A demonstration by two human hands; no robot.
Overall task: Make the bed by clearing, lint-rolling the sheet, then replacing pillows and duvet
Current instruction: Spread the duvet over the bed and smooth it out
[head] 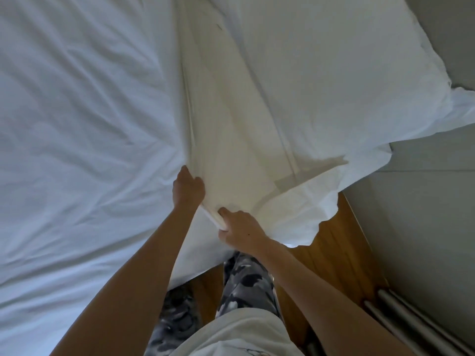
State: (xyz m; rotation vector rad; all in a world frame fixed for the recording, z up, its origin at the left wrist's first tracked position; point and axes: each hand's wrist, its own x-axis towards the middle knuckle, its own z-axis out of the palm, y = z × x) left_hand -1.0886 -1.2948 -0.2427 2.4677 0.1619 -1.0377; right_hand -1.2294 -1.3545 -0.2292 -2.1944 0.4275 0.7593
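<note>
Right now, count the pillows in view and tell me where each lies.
1: a white pillow at the upper right, on the bed near its edge. The duvet may hide others.

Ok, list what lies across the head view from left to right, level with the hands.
Wrinkled white duvet → left hand → right hand → loose hanging sheet corner → wooden floor → grey wall.
</note>
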